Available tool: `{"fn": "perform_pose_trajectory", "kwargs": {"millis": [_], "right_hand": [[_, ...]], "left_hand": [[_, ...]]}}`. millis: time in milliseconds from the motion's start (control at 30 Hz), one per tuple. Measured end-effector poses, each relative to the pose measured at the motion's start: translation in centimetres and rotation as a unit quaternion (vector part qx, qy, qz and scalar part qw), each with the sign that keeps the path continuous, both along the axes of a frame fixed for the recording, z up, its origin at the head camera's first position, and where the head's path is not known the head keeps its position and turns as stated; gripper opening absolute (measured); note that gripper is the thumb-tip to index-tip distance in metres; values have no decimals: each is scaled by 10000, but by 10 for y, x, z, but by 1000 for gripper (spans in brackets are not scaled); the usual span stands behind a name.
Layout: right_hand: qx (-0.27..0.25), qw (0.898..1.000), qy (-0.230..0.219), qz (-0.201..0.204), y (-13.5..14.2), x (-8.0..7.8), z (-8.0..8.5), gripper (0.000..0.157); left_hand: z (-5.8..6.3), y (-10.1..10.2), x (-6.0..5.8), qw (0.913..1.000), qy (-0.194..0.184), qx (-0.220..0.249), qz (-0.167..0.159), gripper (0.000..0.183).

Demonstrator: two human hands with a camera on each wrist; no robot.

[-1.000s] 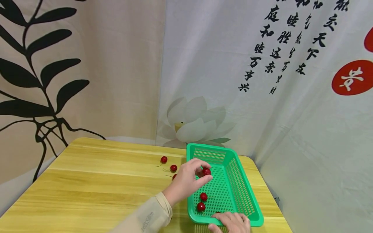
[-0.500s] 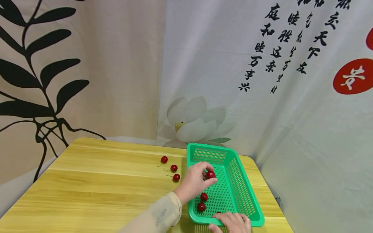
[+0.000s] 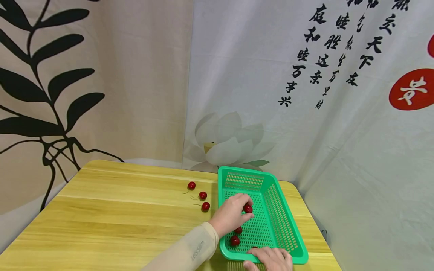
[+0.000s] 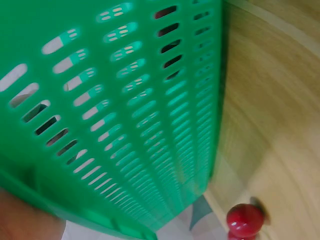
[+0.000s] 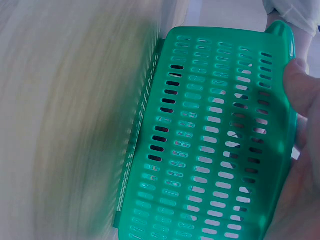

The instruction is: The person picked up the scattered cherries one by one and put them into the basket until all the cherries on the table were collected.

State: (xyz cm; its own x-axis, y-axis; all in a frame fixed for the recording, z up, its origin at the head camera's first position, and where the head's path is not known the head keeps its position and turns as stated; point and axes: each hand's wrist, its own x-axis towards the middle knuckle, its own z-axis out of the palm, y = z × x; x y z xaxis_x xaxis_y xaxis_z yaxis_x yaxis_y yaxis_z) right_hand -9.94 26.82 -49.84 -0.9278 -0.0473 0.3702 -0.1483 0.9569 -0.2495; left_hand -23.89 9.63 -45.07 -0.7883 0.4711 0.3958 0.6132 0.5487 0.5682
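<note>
In the head view my left hand (image 3: 231, 213) reaches over the left side of a green plastic basket (image 3: 286, 203). Thumb and fingers pinch a dark red cherry (image 3: 248, 208) low inside it. Below that hand lie a partly covered cherry (image 3: 239, 230) and a second one (image 3: 234, 241) on the basket floor. My right hand (image 3: 271, 258) holds the near rim, its fingers over the inside and its thumb outside. Another bit of red (image 3: 255, 247) peeks out beside those fingers. The right wrist view shows the thumb (image 5: 302, 90) against the basket's outer wall.
Three stemmed cherries lie left of the basket on the wooden table (image 3: 118, 210): a far one (image 3: 191, 185), a middle one (image 3: 202, 195) and a near one (image 3: 205, 206). A printed curtain (image 3: 142, 94) hangs right behind the table.
My left hand has moved right and lower into the basket with its cherry, uncovering the nearest table cherry and partly covering one in the basket. My right hand stays on the rim.
</note>
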Motion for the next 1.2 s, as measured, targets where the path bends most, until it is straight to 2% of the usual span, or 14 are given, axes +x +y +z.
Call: {"fn": "perform_pose_trajectory", "kwargs": {"millis": [200,300,433,567,733,833,1033,1200], "right_hand": [[54,10000,-71,-22,-1,0,1,12],[37,10000,-51,-14,-1,0,1,12],[9,9999,99,5,-1,0,1,10],[16,9999,104,9,-1,0,1,10],[41,10000,68,1,-1,0,1,10],[36,9998,189,8,-2,0,0,9],[-11,9997,261,33,-2,0,-1,10],[-7,9998,199,3,-2,0,0,9]], "left_hand": [[-5,2,-2,9993,-377,24,45,27],[-6,4,-3,9991,-407,-96,88,28],[-8,7,-3,9979,-164,-611,154,30],[-9,9,-4,9923,161,-1219,173,29],[-11,12,-4,9858,322,-1626,285,29],[-12,13,-4,9786,417,-1977,386,31],[-9,16,-1,9570,598,-2793,508,36],[-8,17,0,9502,580,-3018,512,36]]}}
